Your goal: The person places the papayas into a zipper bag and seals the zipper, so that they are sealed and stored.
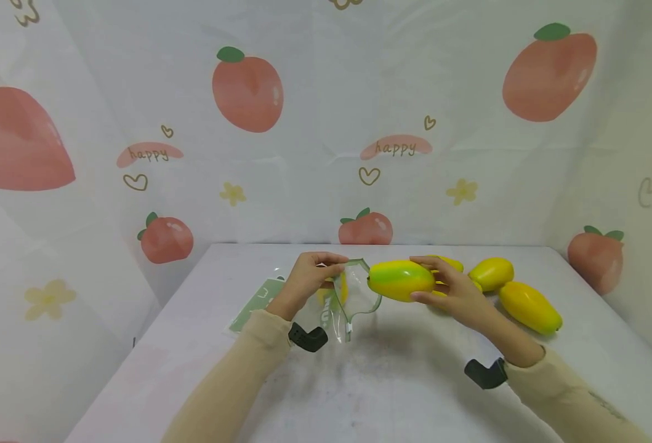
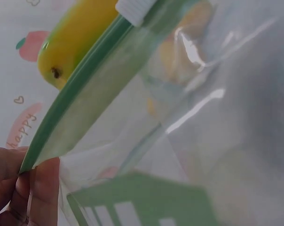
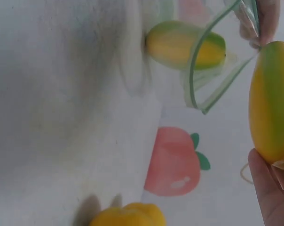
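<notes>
My left hand (image 1: 309, 280) pinches the green-edged rim of a clear zip bag (image 2: 81, 80), whose mouth gapes toward the right. A white slider (image 2: 136, 9) sits on that rim. In my right hand (image 1: 461, 292) is a yellow papaya (image 1: 400, 280) with a green streak, gripped by its right end. Its other end is right at the bag's mouth, above the table. Another papaya (image 3: 170, 44) shows through the clear film of the bag in the right wrist view.
Several more yellow papayas (image 1: 531, 307) lie on the white table (image 1: 392, 381) behind and right of my right hand. A flat green-and-white package (image 1: 256, 304) is at the left, partly behind my left hand. A fruit-printed curtain (image 1: 303, 154) hangs along the back.
</notes>
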